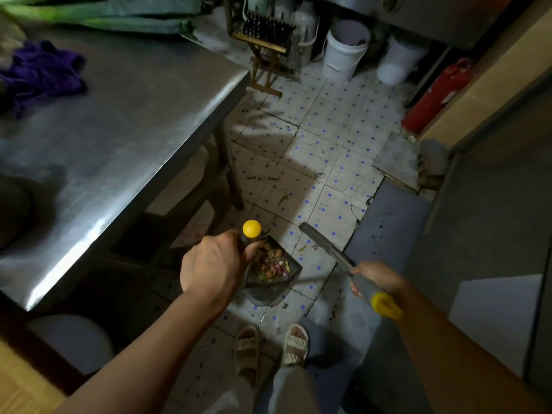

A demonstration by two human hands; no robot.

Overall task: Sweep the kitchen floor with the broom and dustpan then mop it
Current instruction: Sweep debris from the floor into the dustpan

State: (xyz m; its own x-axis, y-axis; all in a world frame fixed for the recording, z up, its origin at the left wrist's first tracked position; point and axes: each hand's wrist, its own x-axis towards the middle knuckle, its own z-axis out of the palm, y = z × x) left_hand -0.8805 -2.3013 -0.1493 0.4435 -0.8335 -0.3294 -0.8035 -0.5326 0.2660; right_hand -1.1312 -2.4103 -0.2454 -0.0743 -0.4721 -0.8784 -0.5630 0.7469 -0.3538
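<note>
My left hand (213, 262) grips the upright handle of a dark dustpan (276, 271), just under the handle's yellow knob (251, 228). The pan sits low over the tiled floor (328, 138) in front of my feet and holds a heap of vegetable scraps (270, 262). My right hand (378, 277) grips the grey broom handle (325, 246) near its yellow end cap (385, 304). The broom's far end points forward and left, above the floor to the right of the pan. Its bristles are not clearly visible. Small bits of debris lie scattered on the tiles.
A steel table (125, 121) stands on the left, with a purple cloth (41, 71) and leeks (98, 13) on it. Two white buckets (345, 50) and a wooden rack (265, 40) stand at the back. On the right lies a red fire extinguisher (433, 97), beside a cabinet (490, 76).
</note>
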